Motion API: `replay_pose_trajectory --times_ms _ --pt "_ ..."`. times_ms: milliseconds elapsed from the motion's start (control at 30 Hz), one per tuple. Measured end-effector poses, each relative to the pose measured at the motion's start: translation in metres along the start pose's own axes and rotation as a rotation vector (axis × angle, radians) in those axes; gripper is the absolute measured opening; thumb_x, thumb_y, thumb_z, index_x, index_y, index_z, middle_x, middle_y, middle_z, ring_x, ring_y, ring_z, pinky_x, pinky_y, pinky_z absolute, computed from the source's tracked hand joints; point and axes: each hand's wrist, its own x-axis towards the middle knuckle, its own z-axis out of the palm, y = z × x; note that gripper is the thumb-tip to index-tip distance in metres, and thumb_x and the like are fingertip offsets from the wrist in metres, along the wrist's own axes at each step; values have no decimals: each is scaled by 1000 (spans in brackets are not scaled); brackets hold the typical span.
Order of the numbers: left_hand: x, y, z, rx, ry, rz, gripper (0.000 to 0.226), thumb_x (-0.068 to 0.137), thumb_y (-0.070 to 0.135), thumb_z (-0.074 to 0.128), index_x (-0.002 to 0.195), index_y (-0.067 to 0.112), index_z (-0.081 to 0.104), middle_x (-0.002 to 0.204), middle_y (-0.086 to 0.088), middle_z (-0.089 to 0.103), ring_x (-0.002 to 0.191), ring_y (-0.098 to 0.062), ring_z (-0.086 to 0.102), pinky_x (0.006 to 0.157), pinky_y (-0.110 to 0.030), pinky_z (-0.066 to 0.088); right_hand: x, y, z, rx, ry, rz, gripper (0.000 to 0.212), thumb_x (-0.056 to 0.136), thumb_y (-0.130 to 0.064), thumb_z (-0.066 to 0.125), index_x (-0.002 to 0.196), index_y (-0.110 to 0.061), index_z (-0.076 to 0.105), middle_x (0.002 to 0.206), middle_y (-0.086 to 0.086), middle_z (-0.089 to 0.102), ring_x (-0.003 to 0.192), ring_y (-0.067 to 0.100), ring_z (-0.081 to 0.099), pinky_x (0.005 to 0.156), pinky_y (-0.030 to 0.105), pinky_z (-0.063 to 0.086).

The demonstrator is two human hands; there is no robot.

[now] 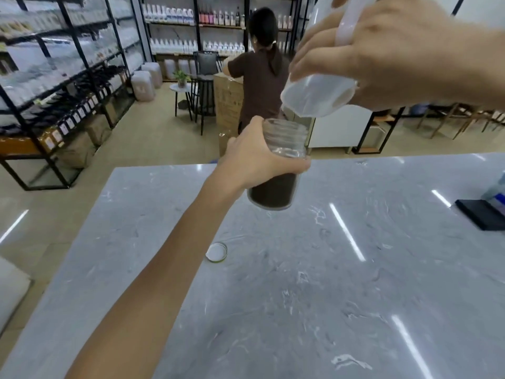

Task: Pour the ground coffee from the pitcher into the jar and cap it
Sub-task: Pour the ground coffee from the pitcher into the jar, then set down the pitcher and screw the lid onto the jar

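My left hand (255, 157) grips a clear glass jar (281, 170) and holds it in the air above the table. Dark ground coffee fills the jar's lower part. Its threaded mouth is uncovered. Just above and to the right, my right hand (382, 50) holds a translucent white plastic pitcher (317, 97), tipped steeply with its mouth pointing down toward the jar. The pitcher looks empty inside. The jar's round cap (216, 252) lies upside down on the grey marble table (300, 296), below my left forearm.
A black flat object (481, 214) and a bluish bottle (496, 191) sit at the table's right edge. Beyond the table a person in a brown top stands with their back turned beside cardboard boxes (228, 105). Black shelving with bottles lines the left wall.
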Motion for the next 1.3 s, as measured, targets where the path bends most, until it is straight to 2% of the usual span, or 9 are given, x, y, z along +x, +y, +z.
replay_pose_trajectory --times_ms 100,300,667,767,867,1000,1100,1167,1300 --pt "3 -4 3 50 10 -18 85 44 59 85 115 27 49 118 4 64 117 -27 58 97 -52 51 -3 -2 -3 20 65 57 59 78 -15 69 131 -23 46 128 6 66 103 29 69 111 53 26" --pt "3 -7 10 189 14 -19 76 57 57 86 116 29 47 114 9 57 116 -22 48 92 -50 49 2 -9 7 30 66 14 67 70 -9 74 130 -23 49 131 1 65 107 25 69 113 53 20" --pt "2 -30 19 225 44 -38 73 64 56 85 118 31 44 105 15 49 112 -16 40 84 -43 46 5 -27 51 366 211 212 78 72 -41 78 138 -23 41 139 0 57 118 28 62 119 42 5" --pt "-5 -55 27 181 63 -68 75 65 54 87 123 31 43 116 11 52 115 -16 38 88 -43 46 -3 -48 85 884 250 390 92 65 -53 81 141 -32 35 140 -10 48 131 15 45 122 48 15" --pt "-24 -97 40 61 141 -108 80 63 45 91 127 30 46 119 9 56 121 -21 40 95 -45 48 -23 -81 137 1367 330 687 94 57 -57 86 134 -50 33 140 -11 42 131 10 42 107 33 37" --pt "-63 -167 66 6 278 -138 83 60 39 93 128 32 47 116 14 51 118 -15 40 82 -14 37 -57 -163 214 1770 335 1003 95 62 -37 89 138 -32 31 140 -2 50 137 8 43 115 42 37" --pt "-94 -211 85 -38 367 -183 79 53 42 90 119 45 46 118 11 54 115 -7 44 82 -5 38 -78 -229 251 1898 271 1216 85 64 -34 85 133 -33 36 135 -7 59 134 14 48 113 51 39" --pt "-113 -235 95 -33 420 -205 78 49 41 88 115 50 47 114 13 57 110 2 49 85 -4 41 -85 -267 262 1915 206 1296 81 66 -33 84 133 -32 39 135 -10 59 132 11 48 111 40 41" --pt "-141 -269 109 -31 413 -286 80 49 31 94 119 33 55 114 7 62 109 -14 62 91 -35 56 -93 -320 275 1925 127 1302 81 77 -11 82 138 -25 30 145 0 45 120 -13 46 99 14 38"
